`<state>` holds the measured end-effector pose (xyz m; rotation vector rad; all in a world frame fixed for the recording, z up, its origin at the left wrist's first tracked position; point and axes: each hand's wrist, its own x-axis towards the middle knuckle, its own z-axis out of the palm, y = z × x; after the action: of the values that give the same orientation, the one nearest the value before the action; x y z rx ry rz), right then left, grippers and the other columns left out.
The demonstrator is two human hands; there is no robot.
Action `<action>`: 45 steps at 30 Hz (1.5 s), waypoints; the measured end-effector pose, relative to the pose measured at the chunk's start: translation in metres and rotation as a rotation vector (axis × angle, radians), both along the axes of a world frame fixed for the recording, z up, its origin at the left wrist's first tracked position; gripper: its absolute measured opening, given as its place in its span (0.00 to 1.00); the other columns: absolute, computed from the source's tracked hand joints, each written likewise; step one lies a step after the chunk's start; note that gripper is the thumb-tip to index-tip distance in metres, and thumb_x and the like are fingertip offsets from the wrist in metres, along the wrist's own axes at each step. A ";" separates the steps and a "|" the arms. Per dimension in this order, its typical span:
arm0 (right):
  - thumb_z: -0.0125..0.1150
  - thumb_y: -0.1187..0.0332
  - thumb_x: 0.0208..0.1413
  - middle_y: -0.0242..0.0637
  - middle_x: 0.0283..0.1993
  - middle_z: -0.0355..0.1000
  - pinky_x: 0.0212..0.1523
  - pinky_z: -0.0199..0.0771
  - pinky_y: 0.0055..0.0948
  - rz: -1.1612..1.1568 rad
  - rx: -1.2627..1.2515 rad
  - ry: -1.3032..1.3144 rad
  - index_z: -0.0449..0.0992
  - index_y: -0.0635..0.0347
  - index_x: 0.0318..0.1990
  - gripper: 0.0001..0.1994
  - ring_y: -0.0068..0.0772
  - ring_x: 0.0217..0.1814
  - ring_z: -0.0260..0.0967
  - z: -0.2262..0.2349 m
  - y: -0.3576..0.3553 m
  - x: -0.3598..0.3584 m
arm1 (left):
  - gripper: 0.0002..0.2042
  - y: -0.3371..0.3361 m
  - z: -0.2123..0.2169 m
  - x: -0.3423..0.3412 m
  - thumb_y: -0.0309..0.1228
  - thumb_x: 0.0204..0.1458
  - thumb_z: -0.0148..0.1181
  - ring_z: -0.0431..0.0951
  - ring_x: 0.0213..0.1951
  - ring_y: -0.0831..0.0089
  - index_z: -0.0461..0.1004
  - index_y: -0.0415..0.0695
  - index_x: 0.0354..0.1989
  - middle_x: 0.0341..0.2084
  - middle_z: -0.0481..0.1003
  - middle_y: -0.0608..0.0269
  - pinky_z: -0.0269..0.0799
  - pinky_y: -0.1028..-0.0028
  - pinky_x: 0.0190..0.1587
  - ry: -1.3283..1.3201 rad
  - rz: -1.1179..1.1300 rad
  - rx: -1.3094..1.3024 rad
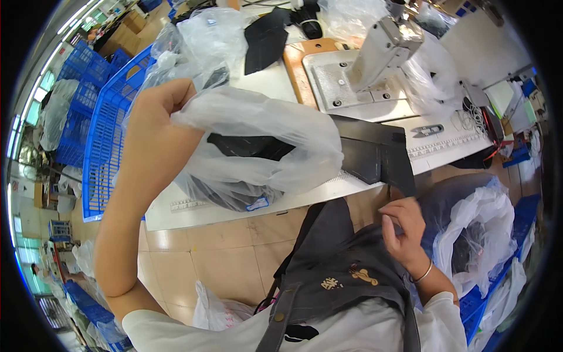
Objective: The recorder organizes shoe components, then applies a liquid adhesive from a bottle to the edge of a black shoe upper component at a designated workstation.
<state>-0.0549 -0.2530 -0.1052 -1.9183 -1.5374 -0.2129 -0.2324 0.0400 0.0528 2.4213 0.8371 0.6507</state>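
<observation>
My left hand (157,132) is closed on the gathered rim of a clear plastic bag (270,120). The bag lies on the white sewing table (176,214), its mouth spread wide, with black pieces (252,146) inside. Flat black cut pieces (375,151) lie to the right of the bag, and one hangs over the table's front edge. Just below that overhanging piece is my right hand (404,229), apart from it. Its fingers are loosely bent, the thumb stands away from them, and nothing shows between them.
Behind the bag stands a white sewing machine (375,64). Thread snips (428,130) lie right of the black pieces. A blue crate (105,135) is at the left. Another plastic bag (469,234) sits low at the right. More bags (211,35) crowd the table's far side.
</observation>
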 end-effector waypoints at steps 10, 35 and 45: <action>0.44 0.50 0.56 0.45 0.28 0.71 0.25 0.73 0.23 -0.169 0.077 1.822 0.70 0.67 0.38 0.24 0.33 0.25 0.72 -0.022 0.014 0.029 | 0.12 -0.012 0.010 -0.011 0.29 0.36 0.60 0.58 0.21 0.82 0.61 0.38 0.19 0.14 0.60 0.67 0.54 0.80 0.24 0.165 -0.198 -0.073; 0.41 0.79 0.49 0.49 0.28 0.73 0.27 0.74 0.27 0.348 0.313 0.431 0.63 0.80 0.43 0.14 0.37 0.27 0.74 0.067 0.022 -0.033 | 0.20 -0.012 0.009 -0.008 0.41 0.43 0.57 0.54 0.17 0.81 0.62 0.37 0.13 0.10 0.55 0.68 0.49 0.76 0.19 0.185 -0.055 0.105; 0.41 0.80 0.50 0.48 0.25 0.73 0.26 0.73 0.25 0.273 0.200 0.167 0.68 0.76 0.35 0.09 0.35 0.22 0.73 0.062 0.052 -0.040 | 0.20 -0.007 0.005 -0.012 0.43 0.45 0.54 0.58 0.17 0.78 0.64 0.35 0.17 0.11 0.58 0.63 0.54 0.73 0.21 0.122 -0.065 -0.041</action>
<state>-0.0947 -0.2008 -0.0436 -1.5146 -1.5808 -0.0809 -0.2443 0.0328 0.0574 2.4594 0.8082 0.4614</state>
